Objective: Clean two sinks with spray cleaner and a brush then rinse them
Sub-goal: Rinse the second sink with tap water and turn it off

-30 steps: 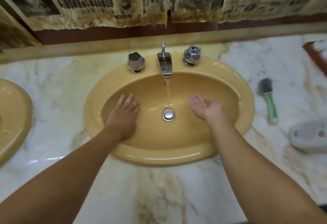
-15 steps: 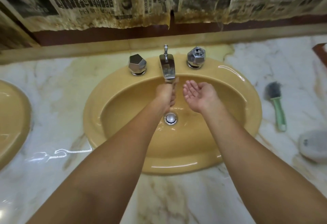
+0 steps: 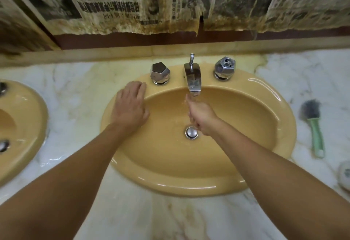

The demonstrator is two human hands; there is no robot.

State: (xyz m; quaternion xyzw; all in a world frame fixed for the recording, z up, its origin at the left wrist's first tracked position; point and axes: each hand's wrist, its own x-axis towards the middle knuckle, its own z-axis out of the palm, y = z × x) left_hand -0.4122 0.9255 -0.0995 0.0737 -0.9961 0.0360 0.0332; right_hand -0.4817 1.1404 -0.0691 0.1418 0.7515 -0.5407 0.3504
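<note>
A yellow oval sink [image 3: 265, 126] sits in the marble counter, with a chrome faucet [image 3: 193, 78] running water into the bowl. My left hand [image 3: 130, 105] lies flat, palm down, on the sink's back-left rim beside the left knob [image 3: 160, 73]. My right hand [image 3: 200, 116] is under the stream above the drain [image 3: 191, 132], fingers loosely cupped, holding nothing. A second yellow sink [image 3: 28, 131] shows at the left edge. The green-handled brush [image 3: 313, 126] lies on the counter to the right.
The right knob [image 3: 224, 68] stands behind the bowl. A pale soap dish [image 3: 344, 175] sits at the far right edge. Stained newspaper [image 3: 170, 2] hangs on the wall above. Wet marble counter [image 3: 75, 97] separates the two sinks.
My left hand left the stream and moved left onto the sink's rim. My right hand moved left under the running water.
</note>
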